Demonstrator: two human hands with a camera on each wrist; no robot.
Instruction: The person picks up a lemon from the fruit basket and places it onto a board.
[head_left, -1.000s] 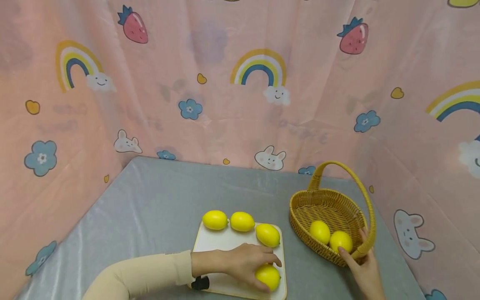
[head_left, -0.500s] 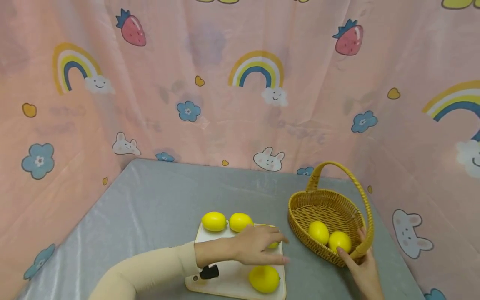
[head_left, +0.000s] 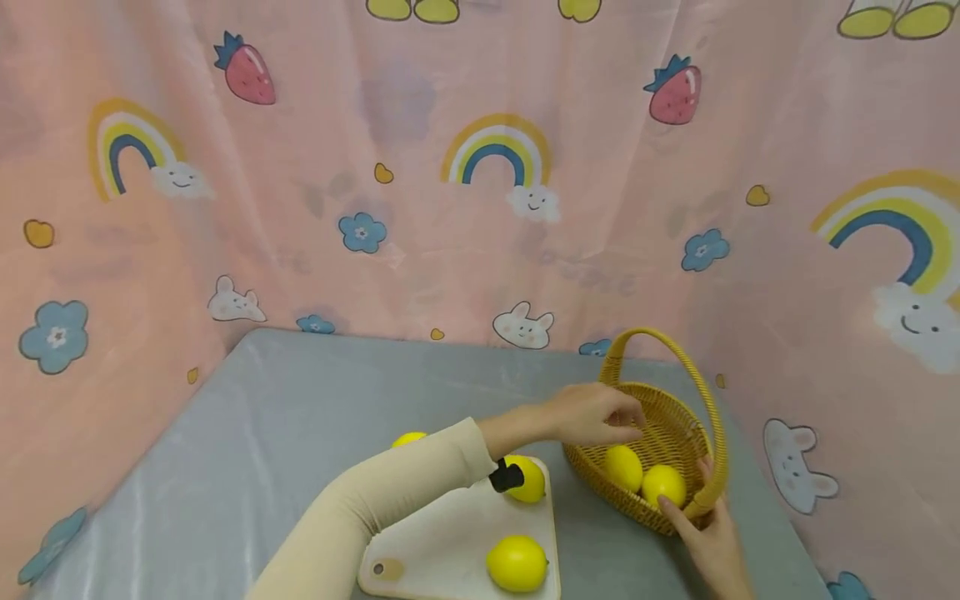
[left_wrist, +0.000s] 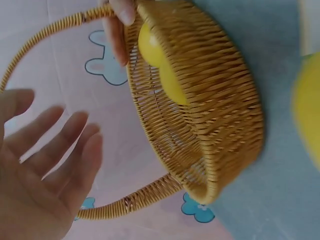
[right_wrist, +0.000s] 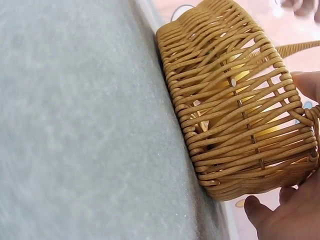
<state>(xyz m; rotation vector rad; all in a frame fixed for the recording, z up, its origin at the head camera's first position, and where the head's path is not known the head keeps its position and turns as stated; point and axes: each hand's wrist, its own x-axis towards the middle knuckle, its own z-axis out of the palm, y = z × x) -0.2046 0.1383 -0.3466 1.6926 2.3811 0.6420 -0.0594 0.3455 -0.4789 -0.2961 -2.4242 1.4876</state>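
My left hand (head_left: 592, 414) hangs over the back left part of the wicker basket (head_left: 600, 479), fingers relaxed and apart with nothing between them; in the left wrist view the empty palm (left_wrist: 35, 185) faces the basket (left_wrist: 225, 95). Two yellow lemons, one on the left (head_left: 623, 468) and one on the right (head_left: 664, 486), lie in the basket. At its right end my right hand (head_left: 712, 542) grips the rim by the handle base, thumb on the near side. The right wrist view shows the fingers (right_wrist: 260, 212) beside the weave.
Left of the basket lies a white board (head_left: 442, 542). One lemon (head_left: 517, 563) rests near its front, another (head_left: 528, 481) at its back right, partly behind the left wrist's black device. A further lemon (head_left: 408, 437) shows past the sleeve. A patterned pink curtain (head_left: 420, 275) borders the grey tabletop.
My left hand has left the front lemon on the board, passed over the back right one and moved right, above the basket. My right hand keeps its grip. The head view has shifted slightly.
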